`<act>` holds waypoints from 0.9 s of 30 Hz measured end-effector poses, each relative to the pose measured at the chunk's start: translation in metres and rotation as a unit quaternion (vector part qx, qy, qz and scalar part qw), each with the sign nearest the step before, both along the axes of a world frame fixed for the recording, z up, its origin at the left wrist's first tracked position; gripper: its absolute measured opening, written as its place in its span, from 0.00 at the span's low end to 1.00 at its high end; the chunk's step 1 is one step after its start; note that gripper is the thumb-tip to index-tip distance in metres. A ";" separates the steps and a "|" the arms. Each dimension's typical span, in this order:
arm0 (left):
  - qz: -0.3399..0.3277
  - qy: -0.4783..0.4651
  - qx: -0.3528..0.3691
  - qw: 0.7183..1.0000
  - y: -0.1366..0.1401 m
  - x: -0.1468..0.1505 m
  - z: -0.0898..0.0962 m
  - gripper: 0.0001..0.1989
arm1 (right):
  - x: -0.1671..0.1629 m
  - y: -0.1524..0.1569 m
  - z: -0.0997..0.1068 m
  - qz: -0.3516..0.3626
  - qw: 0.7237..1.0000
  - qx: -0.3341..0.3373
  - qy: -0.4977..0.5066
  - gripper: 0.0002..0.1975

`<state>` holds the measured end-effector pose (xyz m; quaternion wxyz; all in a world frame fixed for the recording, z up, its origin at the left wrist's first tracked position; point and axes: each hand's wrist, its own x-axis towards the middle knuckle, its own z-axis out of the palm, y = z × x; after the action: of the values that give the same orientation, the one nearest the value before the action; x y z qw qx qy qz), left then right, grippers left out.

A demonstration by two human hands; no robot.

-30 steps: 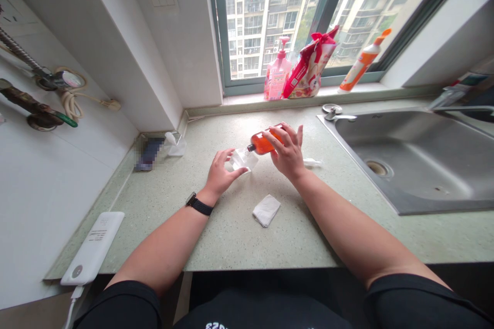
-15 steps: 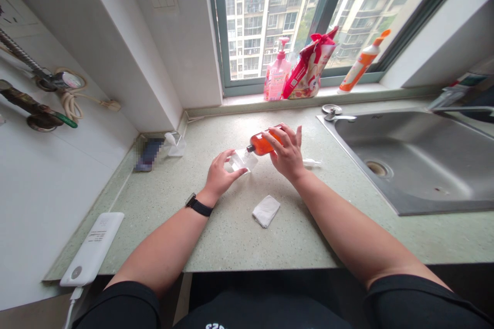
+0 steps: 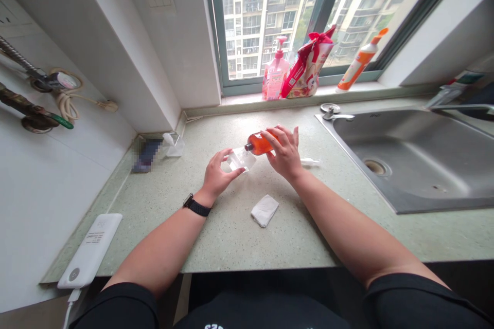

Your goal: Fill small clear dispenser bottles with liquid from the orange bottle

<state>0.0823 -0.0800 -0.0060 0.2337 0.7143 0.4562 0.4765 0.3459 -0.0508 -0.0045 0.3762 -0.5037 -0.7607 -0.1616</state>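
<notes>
My left hand [image 3: 219, 174] is closed round a small clear container [image 3: 242, 160], tilted to the right above the counter. In my right hand [image 3: 284, 151] is an orange bottle [image 3: 261, 143], tipped nearly on its side. Its dark neck points left, right at the container's mouth. Whether liquid is running out I cannot tell. Behind my right hand a white pump top [image 3: 310, 162] lies on the counter, partly hidden. A folded white tissue [image 3: 264, 211] lies nearer to me, between my forearms.
A clear pump-topped container [image 3: 173, 145] and a blurred dark object [image 3: 148, 154] stand back left. A white power bank [image 3: 90, 251] lies front left. The steel sink [image 3: 420, 164] is on the right. A pink pump bottle [image 3: 275, 76], red bag [image 3: 309, 69] and orange-white bottle [image 3: 357, 68] line the windowsill.
The view has shifted slightly. Both hands keep their grips, and the bottle's neck stays at the container's mouth.
</notes>
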 end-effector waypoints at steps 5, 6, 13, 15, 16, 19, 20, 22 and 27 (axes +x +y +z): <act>-0.001 -0.005 -0.008 1.000 -0.002 0.000 0.002 0.34 | 0.001 0.000 0.002 -0.007 0.999 -0.022 0.025 0.34; 0.001 -0.005 -0.011 1.000 -0.002 0.000 0.002 0.34 | 0.001 0.000 0.002 -0.008 0.999 -0.025 0.035 0.34; 0.001 0.001 -0.041 0.999 -0.005 -0.001 0.004 0.35 | 0.011 0.012 -0.003 -0.020 0.987 -0.060 0.146 0.36; -0.001 0.008 -0.056 0.998 -0.005 -0.001 0.004 0.35 | 0.018 0.018 -0.004 -0.016 0.980 -0.063 0.188 0.38; -0.004 0.012 -0.063 0.998 -0.005 -0.001 0.004 0.35 | 0.023 0.020 -0.003 -0.016 0.976 -0.065 0.209 0.39; -0.018 0.025 -0.074 0.997 -0.005 0.000 0.002 0.35 | 0.035 0.024 0.001 -0.037 0.958 -0.077 0.272 0.38; -0.021 0.029 -0.075 0.997 -0.005 0.000 0.001 0.35 | 0.038 0.024 0.003 -0.050 0.952 -0.082 0.291 0.38; -0.028 0.037 -0.079 0.996 -0.005 0.000 -0.001 0.35 | 0.043 0.025 0.006 -0.072 0.940 -0.089 0.321 0.35; -0.040 0.054 -0.092 0.994 -0.005 -0.001 -0.002 0.34 | 0.049 0.026 0.006 -0.087 0.930 -0.119 0.338 0.31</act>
<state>0.0818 -0.0847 -0.0084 0.2921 0.7323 0.4808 0.3837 0.3945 -0.0252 0.0017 0.5327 -0.6337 -0.5555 0.0777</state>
